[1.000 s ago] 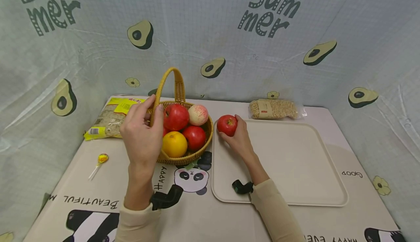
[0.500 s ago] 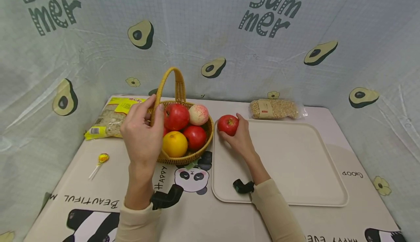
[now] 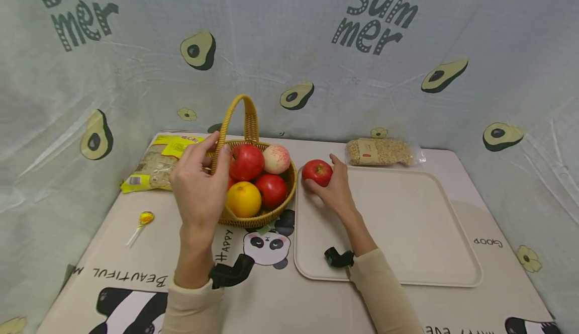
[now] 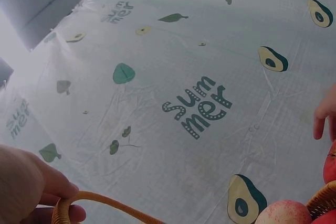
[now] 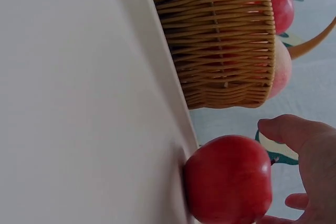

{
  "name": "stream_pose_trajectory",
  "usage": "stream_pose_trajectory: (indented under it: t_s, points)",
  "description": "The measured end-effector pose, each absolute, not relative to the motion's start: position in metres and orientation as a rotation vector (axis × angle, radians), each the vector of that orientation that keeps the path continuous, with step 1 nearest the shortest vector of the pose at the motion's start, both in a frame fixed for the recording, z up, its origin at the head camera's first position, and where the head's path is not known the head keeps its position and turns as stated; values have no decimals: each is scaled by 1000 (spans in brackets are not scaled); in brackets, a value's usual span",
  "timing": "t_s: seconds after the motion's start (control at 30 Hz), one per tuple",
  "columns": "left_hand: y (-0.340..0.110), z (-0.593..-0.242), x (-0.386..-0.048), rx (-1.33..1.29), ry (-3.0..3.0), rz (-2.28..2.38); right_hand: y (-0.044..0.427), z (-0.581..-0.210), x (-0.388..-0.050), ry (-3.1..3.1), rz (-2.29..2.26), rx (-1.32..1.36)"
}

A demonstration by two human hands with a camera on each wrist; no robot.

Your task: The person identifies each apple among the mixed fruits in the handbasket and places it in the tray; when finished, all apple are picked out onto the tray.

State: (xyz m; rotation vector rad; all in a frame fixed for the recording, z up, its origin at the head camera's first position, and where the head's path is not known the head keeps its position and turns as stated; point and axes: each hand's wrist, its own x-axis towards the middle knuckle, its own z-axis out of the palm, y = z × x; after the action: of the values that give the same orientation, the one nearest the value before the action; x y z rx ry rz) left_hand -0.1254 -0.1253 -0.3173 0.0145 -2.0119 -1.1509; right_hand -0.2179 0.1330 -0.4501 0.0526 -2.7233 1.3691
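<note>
My left hand (image 3: 199, 183) grips the arched handle (image 3: 229, 115) of a yellow wicker basket (image 3: 258, 221), thumb on one side and fingers on the other. Inside the basket lie red apples (image 3: 273, 191), a larger round red fruit (image 3: 247, 162), a yellow citrus fruit (image 3: 244, 199) and a pale pink peach (image 3: 277, 159). Another red apple (image 5: 228, 179) rests on the beige tray (image 3: 389, 223), near its far left corner. My right hand (image 3: 334, 185) is spread beside this apple, and in the right wrist view a finger (image 5: 283, 128) stands apart from it.
A bag of grains (image 3: 382, 152) lies behind the tray. At the back left, a yellow-labelled bag (image 3: 158, 168) is partly behind my left hand. A lollipop (image 3: 145, 219) lies on the left of the table. A printed sheet (image 3: 253, 47) hangs behind the table.
My right hand's fingers have loosened and spread from the apple, which stays on the tray. My left hand keeps its hold on the basket handle. The head view has shifted slightly.
</note>
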Motion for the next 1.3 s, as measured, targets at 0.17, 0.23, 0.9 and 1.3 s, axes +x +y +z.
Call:
stream_pose_trajectory:
  t_s: [0.17, 0.23, 0.9, 1.3]
  points:
    - [-128, -319, -126, -14, -2005, -1156, 133, -441, -215, -2698, 1340, 61]
    - [-128, -321, -126, -19, -2006, -1158, 132, -437, -213, -2695, 1330, 65]
    - [-153, -341, -113, -51, -2079, -1020, 98, -397, -209, -2613, 1197, 375]
    - [-180, -375, -111, 168, -2187, -987, 68, -382, -210, -2634, 1211, 554]
